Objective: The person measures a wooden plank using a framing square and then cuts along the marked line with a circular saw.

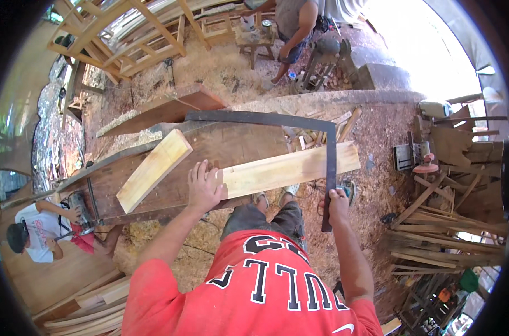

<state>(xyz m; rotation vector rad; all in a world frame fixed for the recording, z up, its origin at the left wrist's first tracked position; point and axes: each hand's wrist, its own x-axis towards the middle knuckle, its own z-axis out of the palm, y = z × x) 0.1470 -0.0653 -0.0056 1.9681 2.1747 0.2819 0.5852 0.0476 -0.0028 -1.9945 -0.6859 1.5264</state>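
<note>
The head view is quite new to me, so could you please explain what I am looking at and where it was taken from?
There is no robot here: a person works with two bare hands. The picture comes from the left of two wide fisheye cameras worn on that person's head, looking down, so straight edges bend toward the rim. The red shirt in the lower part is the wearer's own. In front lies a broad, dark wooden surface with two pale boards on it: a shorter board to the left and a longer board. The left hand is at the longer board's left end. The right hand holds a dark L-shaped square, whose leg crosses over that board near its right end.
</note>
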